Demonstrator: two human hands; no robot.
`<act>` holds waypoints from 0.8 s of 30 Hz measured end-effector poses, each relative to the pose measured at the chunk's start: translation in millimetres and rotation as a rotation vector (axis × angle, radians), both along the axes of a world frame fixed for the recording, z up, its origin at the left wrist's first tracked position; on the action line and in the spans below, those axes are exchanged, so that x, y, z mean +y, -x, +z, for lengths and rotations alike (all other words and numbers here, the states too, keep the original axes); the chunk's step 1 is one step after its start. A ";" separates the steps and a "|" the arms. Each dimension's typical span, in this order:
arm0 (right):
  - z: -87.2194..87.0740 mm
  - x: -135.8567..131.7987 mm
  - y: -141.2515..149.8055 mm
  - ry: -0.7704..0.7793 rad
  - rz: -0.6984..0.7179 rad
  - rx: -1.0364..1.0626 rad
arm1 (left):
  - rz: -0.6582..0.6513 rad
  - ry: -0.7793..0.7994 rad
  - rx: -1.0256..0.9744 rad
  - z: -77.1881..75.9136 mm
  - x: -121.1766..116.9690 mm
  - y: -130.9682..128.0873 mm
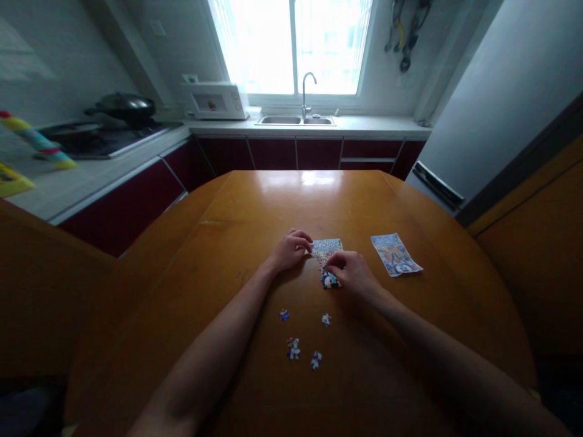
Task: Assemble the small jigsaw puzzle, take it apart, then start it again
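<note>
A small, partly assembled jigsaw puzzle (pixel 327 250) lies in the middle of a round wooden table (pixel 228 243). My left hand (pixel 289 249) rests at the puzzle's left edge, fingers curled and touching it. My right hand (pixel 353 273) lies over the puzzle's right and lower part, fingers pressed together on the pieces. Whether either hand pinches a loose piece is hidden. Several loose puzzle pieces (pixel 293 348) lie scattered on the table between my forearms, nearer to me.
A printed picture card (pixel 395 254) lies flat to the right of the puzzle. Behind the table runs a kitchen counter with a sink (pixel 296 120), a microwave (pixel 217 101) and a stove with a pan (pixel 124 107). A fridge (pixel 492 109) stands at the right.
</note>
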State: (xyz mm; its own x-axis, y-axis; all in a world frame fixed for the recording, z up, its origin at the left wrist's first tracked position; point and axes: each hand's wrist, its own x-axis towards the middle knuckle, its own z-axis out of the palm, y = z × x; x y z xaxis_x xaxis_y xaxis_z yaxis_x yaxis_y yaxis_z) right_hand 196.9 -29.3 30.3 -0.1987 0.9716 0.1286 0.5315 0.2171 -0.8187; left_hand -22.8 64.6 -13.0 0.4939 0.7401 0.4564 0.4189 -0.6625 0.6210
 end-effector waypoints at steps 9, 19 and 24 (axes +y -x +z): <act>-17.2 42.8 30.1 -0.052 -0.005 -0.194 | -0.002 -0.010 0.002 -1.7 0.4 0.7; -24.6 34.9 16.4 -0.221 -0.033 -0.323 | -0.010 -0.008 0.012 2.3 -1.7 -0.3; -32.5 26.0 6.5 -0.338 0.090 -0.314 | -0.015 0.007 0.030 4.1 -2.5 0.0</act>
